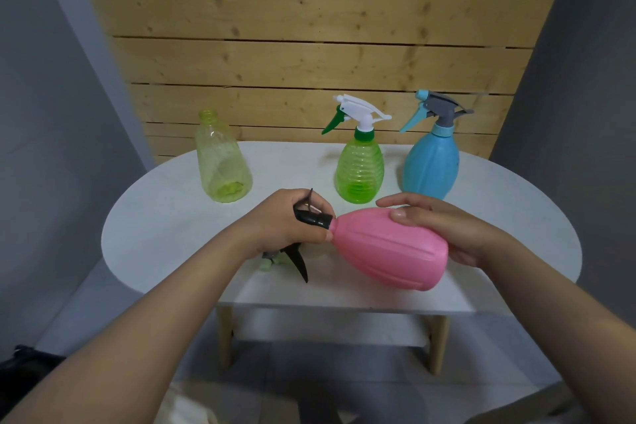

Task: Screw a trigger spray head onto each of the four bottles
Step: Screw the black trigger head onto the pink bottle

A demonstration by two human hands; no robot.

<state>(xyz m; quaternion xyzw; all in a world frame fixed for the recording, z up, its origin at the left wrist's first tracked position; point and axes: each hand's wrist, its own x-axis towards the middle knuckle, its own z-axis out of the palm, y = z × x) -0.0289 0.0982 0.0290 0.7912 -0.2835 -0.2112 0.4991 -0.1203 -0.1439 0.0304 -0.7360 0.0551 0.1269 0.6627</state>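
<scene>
A pink bottle (pixel 389 248) lies sideways above the white table (pixel 172 224), neck pointing left. My right hand (pixel 444 227) grips its wide body from behind. My left hand (pixel 292 220) is curled round a black trigger spray head (pixel 313 215) seated at the pink bottle's neck. Below my left hand another spray head (pixel 285 260), pale green with a black trigger, lies on the table. At the back stand a yellow-green bottle (pixel 223 162) with an open neck, a green bottle (pixel 359 170) with a white and green head, and a blue bottle (pixel 432 162) with a grey and blue head.
A wooden slat wall (pixel 316 45) rises behind the table. Grey walls flank it on both sides. The table's front edge (pixel 344 306) lies just below the pink bottle, with pale wooden legs (pixel 225 337) underneath.
</scene>
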